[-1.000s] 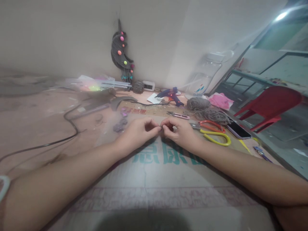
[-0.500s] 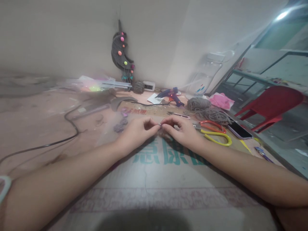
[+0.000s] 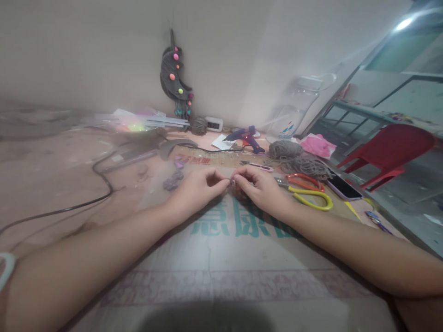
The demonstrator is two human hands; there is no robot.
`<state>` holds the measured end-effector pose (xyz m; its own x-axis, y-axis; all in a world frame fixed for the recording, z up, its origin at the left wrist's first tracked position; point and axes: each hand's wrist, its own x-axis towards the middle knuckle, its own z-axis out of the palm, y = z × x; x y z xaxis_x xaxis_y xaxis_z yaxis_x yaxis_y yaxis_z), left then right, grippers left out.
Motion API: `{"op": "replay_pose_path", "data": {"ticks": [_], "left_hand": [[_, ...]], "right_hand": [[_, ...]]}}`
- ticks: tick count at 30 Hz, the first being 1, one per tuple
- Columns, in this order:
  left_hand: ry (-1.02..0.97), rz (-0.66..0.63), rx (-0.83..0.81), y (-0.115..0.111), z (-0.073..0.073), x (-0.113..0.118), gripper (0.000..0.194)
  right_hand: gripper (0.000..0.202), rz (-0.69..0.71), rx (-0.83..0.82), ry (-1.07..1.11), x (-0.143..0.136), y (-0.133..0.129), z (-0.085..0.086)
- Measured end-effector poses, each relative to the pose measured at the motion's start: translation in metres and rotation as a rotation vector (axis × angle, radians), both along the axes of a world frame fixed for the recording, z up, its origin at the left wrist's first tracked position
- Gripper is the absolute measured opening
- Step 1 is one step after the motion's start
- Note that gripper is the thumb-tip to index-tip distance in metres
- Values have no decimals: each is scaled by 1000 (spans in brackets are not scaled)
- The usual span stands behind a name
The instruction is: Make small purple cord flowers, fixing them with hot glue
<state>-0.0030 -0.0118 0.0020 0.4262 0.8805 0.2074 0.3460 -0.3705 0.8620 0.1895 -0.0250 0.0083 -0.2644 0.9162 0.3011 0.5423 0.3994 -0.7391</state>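
Both hands meet at the middle of the view, fingertips pinched round a tiny dark purplish piece (image 3: pixel 232 180) too small to name. My left hand (image 3: pixel 204 186) is closed, thumb against index finger. Facing it, my right hand (image 3: pixel 258 186) pinches the same spot, its fingers curled. Small purple pieces (image 3: pixel 173 180) lie just left of my left hand. Right of my right hand are scissors (image 3: pixel 313 198) with a yellow and an orange-red handle. A pair of pink-handled thread snips (image 3: pixel 258 166) lies behind the hands. Printed cardboard (image 3: pixel 166 286) covers the table under my arms.
Behind stand a purple glue gun (image 3: pixel 245 135), grey yarn (image 3: pixel 285 150) and a clear plastic jug (image 3: pixel 294 110). A phone (image 3: pixel 344 186) lies near the right edge. A black cord (image 3: pixel 79 205) crosses the left side. A decorated crescent (image 3: pixel 171 74) hangs on the wall; a red chair (image 3: pixel 391 147) stands right.
The hands stay at nearly the same place, still pinched together. The right fingertips have shifted very slightly; nothing else has visibly moved.
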Motion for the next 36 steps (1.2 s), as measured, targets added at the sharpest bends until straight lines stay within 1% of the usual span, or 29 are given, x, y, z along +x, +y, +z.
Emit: {"op": "replay_pose_path", "data": {"ticks": [3,4,7,9,14,18,22,27,36], "left_hand": [[-18,-4,-36,0,-1,0,24],[-23,-4,-47,0,0,1,24],[-38,4,-67,0,1,1,23],[-40,16,-70,0,3,2,23],[-23,39,-48,-1,6,1,23],[-18,32,-24,-1,5,0,24],[-10,13,8,0,1,0,24],[15,3,19,0,-2,0,22],[31,7,30,1,-3,0,22]], "right_hand": [[17,-39,-28,111,3,3,-2],[19,-45,-22,116,4,4,-2],[27,-46,69,25,5,3,1],[29,-50,120,-41,6,2,2],[11,-38,75,-43,4,2,0],[12,-2,31,-29,1,-2,2],[10,-1,53,-53,-2,-3,4],[6,14,70,-96,-3,-1,0],[7,5,60,-89,-2,-2,-2]]}}
